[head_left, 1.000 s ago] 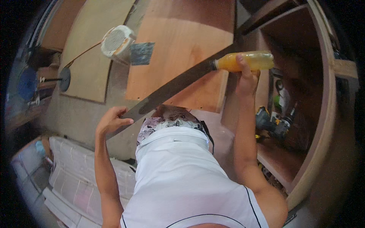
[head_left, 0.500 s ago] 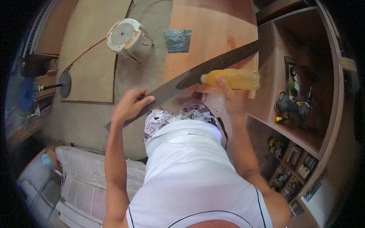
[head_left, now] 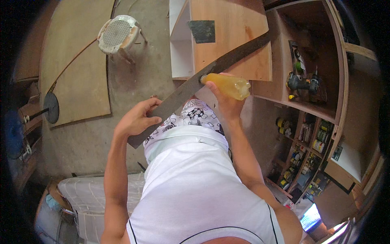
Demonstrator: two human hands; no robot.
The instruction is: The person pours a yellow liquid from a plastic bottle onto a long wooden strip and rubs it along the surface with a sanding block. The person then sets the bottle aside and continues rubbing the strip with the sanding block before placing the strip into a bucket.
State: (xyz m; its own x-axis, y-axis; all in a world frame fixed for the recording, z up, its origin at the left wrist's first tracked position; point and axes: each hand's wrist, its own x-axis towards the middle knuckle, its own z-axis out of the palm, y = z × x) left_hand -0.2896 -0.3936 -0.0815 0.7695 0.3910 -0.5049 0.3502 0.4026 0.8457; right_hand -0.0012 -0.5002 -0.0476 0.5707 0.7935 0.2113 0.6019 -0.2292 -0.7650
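Note:
My left hand grips a long, flat, dark strip near its near-left end, the thumb on top and the fingers underneath. The strip runs diagonally to the far right, where its other end lies over a wooden cabinet. In my right hand is a clear plastic bottle of cloudy yellow liquid. It is tipped on its side, its neck pointing left and touching or just above the strip's face. My fingers wrap the bottle from below, partly hidden behind it.
A dark patch lies on the cabinet top. At far left stand a round white stool and a wooden board. To the right, an open wooden box holds a cordless drill, above compartments of small items. Wrapped panels lie at lower left.
The bottle has moved left along the strip, and its base has swung toward me. My left hand keeps its hold on the strip. The whole view has shifted.

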